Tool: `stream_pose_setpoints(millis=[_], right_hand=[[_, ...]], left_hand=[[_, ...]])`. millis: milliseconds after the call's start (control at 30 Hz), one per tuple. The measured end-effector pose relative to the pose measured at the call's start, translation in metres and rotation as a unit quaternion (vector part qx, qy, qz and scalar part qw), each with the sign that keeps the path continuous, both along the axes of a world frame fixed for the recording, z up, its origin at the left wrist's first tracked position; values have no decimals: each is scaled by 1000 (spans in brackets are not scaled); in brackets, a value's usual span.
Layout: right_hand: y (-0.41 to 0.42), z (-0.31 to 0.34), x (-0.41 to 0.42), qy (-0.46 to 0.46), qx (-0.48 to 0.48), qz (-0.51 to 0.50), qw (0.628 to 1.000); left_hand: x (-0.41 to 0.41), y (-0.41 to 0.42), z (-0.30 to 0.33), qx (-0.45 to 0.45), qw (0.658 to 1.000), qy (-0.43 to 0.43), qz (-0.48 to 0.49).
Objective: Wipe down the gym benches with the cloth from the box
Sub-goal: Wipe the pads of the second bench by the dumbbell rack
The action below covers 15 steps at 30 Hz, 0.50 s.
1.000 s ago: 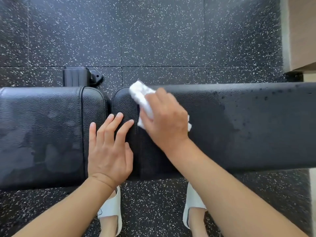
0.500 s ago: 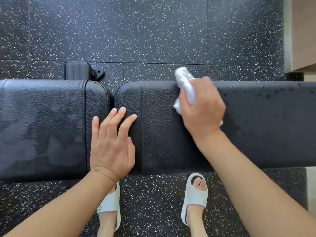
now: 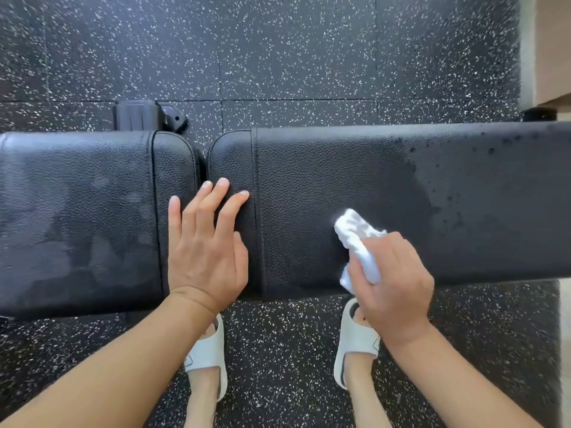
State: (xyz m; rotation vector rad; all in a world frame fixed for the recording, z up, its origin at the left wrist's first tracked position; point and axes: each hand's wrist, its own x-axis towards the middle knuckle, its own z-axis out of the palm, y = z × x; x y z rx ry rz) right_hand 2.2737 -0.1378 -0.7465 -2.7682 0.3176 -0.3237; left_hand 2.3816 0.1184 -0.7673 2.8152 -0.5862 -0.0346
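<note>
We brace our flat left hand (image 3: 207, 242) across the pad gap, right hand (image 3: 394, 284) gripping the cloth (image 3: 358, 242) on the long pad's (image 3: 309, 186) near edge; droplets (image 3: 494, 143) farther right remain unwiped.

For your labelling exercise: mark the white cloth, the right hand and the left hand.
white cloth (image 3: 355, 231): head view, crumpled upper end.
right hand (image 3: 397, 282): head view, back of hand.
left hand (image 3: 205, 254): head view, back of hand.
</note>
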Motion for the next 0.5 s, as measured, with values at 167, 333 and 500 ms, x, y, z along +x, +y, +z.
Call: stream_pose_setpoints(millis=[167,333,500], right_hand=[[124,-6,20,-6,45,19,999],[114,-10,16,-51,34,56,997],[-14,-12,-1,-71,-15,-188,979]], left_hand=[[1,-2,4,0,1000,6,3],[0,-3,6,-4,1000,9,5],[-1,-5,7,4,1000,1,2]])
